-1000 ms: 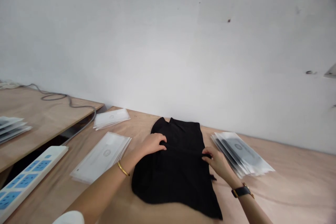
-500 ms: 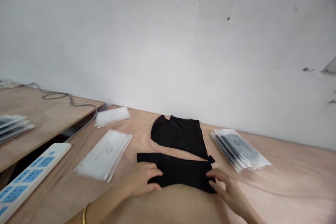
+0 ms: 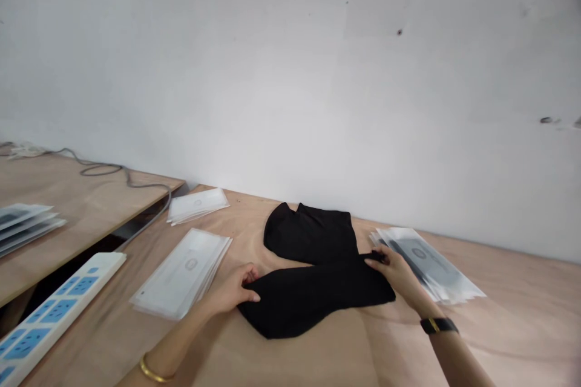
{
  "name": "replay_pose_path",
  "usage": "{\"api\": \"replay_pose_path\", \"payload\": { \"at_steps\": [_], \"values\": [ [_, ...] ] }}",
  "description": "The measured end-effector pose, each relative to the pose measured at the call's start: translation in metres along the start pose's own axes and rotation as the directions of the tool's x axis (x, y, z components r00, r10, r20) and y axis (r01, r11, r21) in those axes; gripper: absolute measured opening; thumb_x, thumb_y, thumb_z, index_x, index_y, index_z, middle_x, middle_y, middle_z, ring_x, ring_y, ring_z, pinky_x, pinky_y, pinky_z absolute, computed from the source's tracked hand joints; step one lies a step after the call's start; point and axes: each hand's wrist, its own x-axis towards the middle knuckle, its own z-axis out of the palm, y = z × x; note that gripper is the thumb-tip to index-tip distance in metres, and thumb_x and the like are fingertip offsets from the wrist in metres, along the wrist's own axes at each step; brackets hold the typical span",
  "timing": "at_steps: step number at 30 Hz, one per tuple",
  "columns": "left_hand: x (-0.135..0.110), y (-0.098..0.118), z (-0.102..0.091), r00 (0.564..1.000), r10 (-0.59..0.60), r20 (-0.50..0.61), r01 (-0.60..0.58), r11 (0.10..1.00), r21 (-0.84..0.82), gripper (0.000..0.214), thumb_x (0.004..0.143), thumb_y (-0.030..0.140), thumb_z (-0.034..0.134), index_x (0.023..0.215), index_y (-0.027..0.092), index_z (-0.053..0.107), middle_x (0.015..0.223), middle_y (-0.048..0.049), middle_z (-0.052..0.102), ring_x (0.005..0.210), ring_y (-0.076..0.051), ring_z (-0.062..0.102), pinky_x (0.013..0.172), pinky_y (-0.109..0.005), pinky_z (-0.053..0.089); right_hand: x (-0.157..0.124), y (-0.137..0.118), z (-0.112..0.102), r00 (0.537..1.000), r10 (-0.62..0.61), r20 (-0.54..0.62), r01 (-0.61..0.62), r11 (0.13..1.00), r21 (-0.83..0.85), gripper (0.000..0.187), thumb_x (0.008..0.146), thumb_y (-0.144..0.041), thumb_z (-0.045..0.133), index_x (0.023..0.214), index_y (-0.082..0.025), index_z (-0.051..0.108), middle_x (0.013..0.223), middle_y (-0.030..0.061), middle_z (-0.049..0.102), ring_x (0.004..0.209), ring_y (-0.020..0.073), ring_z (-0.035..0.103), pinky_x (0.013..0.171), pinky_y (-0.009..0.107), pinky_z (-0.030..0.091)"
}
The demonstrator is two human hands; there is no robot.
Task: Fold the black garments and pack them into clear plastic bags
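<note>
A black fabric piece (image 3: pixel 313 296) with a rounded left end lies spread on the wooden table in front of me. My left hand (image 3: pixel 240 288) pinches its upper left edge between thumb and fingers. At its upper right corner, my right hand (image 3: pixel 391 267) grips the cloth, lifting that corner slightly. Just behind lies a second black fabric piece (image 3: pixel 311 233), flat and also rounded at the left. The front piece overlaps its lower edge. Exactly what kind of article the black pieces are, I cannot tell.
Stacks of clear plastic sleeves lie left (image 3: pixel 184 272), at the back left (image 3: pixel 198 204) and right (image 3: pixel 431 263). A white power strip (image 3: pixel 59 314) with blue sockets runs along the left edge. A grey cable (image 3: pixel 149 185) crosses the gap to another table (image 3: pixel 104 199). A white wall stands behind.
The front black fabric has gone from a narrow band to a wider shape with its rounded end showing. My left hand moved outward; my right hand moved up to the top corner.
</note>
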Motion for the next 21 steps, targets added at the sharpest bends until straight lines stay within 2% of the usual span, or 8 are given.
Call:
{"api": "replay_pose_path", "payload": {
  "at_steps": [4, 7, 9, 10, 12, 13, 17, 21],
  "values": [
    [-0.008, -0.003, 0.016, 0.994, -0.097, -0.056, 0.097, 0.995, 0.007, 0.018, 0.066, 0.029, 0.064, 0.066, 0.017, 0.050, 0.060, 0.0055, 0.048, 0.059, -0.013, 0.048, 0.054, -0.022, 0.032, 0.038, 0.000, 0.009, 0.990, -0.054, -0.127, 0.041, 0.994, -0.102, 0.021, 0.067, -0.032, 0.058, 0.085, -0.019, 0.059, 0.082, 0.0065, 0.066, 0.081, 0.0268, 0.061, 0.077, 0.042, 0.047],
    [-0.012, -0.004, 0.023, 0.989, -0.131, -0.062, 0.136, 0.987, 0.081, 0.019, 0.071, 0.034, 0.062, 0.069, 0.017, 0.054, 0.060, 0.0047, 0.052, 0.056, -0.012, 0.048, 0.051, -0.022, 0.029, 0.026, -0.018, 0.029, 0.968, -0.146, -0.203, 0.114, 0.980, -0.162, 0.033, 0.076, -0.028, 0.053, 0.108, -0.019, 0.056, 0.112, 0.0140, 0.060, 0.107, 0.0310, 0.054, 0.092, 0.049, 0.040],
    [-0.014, -0.002, 0.023, 0.993, -0.096, -0.070, 0.104, 0.987, 0.122, 0.019, 0.072, 0.035, 0.062, 0.073, 0.017, 0.058, 0.063, 0.0040, 0.055, 0.059, -0.012, 0.050, 0.052, -0.022, 0.030, -0.005, -0.038, 0.051, 0.959, -0.249, -0.136, 0.222, 0.957, -0.188, 0.034, 0.079, -0.030, 0.055, 0.112, -0.022, 0.056, 0.118, 0.0119, 0.059, 0.113, 0.0294, 0.051, 0.097, 0.046, 0.038],
    [-0.015, 0.000, 0.021, 0.995, -0.077, -0.069, 0.086, 0.986, 0.140, 0.018, 0.072, 0.034, 0.063, 0.074, 0.016, 0.059, 0.064, 0.0039, 0.056, 0.060, -0.013, 0.051, 0.053, -0.021, 0.030, -0.026, -0.047, 0.064, 0.937, -0.348, -0.012, 0.339, 0.918, -0.204, 0.036, 0.080, -0.031, 0.057, 0.115, -0.023, 0.055, 0.118, 0.0109, 0.061, 0.112, 0.0288, 0.052, 0.096, 0.045, 0.039],
    [-0.017, 0.007, 0.016, 0.997, -0.046, -0.068, 0.057, 0.984, 0.166, 0.017, 0.072, 0.034, 0.064, 0.074, 0.016, 0.062, 0.065, 0.0037, 0.058, 0.062, -0.013, 0.052, 0.055, -0.021, 0.033, -0.067, -0.062, 0.094, 0.838, -0.479, 0.264, 0.533, 0.822, -0.200, 0.055, 0.074, -0.029, 0.067, 0.126, -0.026, 0.050, 0.124, 0.0080, 0.060, 0.113, 0.0298, 0.053, 0.096, 0.046, 0.040],
    [-0.017, 0.012, 0.013, 0.997, -0.031, -0.073, 0.044, 0.984, 0.172, 0.017, 0.073, 0.034, 0.063, 0.074, 0.017, 0.063, 0.065, 0.0034, 0.059, 0.063, -0.014, 0.053, 0.056, -0.022, 0.034, -0.086, -0.066, 0.110, 0.790, -0.521, 0.322, 0.594, 0.782, -0.191, 0.058, 0.071, -0.027, 0.069, 0.126, -0.025, 0.050, 0.124, 0.0085, 0.061, 0.111, 0.0307, 0.055, 0.096, 0.048, 0.041],
    [-0.013, 0.037, 0.007, 0.986, 0.071, -0.148, -0.056, 0.993, 0.105, 0.015, 0.077, 0.032, 0.061, 0.079, 0.018, 0.066, 0.074, 0.0010, 0.066, 0.069, -0.015, 0.058, 0.063, -0.023, 0.041, -0.134, -0.063, 0.153, 0.743, -0.611, 0.274, 0.664, 0.723, -0.190, 0.031, 0.080, -0.008, 0.053, 0.105, -0.023, 0.063, 0.110, 0.0055, 0.070, 0.098, 0.0246, 0.063, 0.089, 0.042, 0.046],
    [0.001, 0.050, 0.023, 0.982, 0.190, -0.010, -0.190, 0.975, -0.116, 0.021, 0.080, 0.034, 0.059, 0.085, 0.017, 0.070, 0.083, -0.0028, 0.071, 0.079, -0.017, 0.063, 0.073, -0.025, 0.046, -0.150, -0.067, 0.142, 0.703, -0.574, 0.419, 0.590, 0.800, 0.107, 0.024, 0.082, -0.015, 0.054, 0.098, -0.026, 0.067, 0.098, 0.0015, 0.074, 0.089, 0.0205, 0.066, 0.081, 0.032, 0.049]
  ]
}}
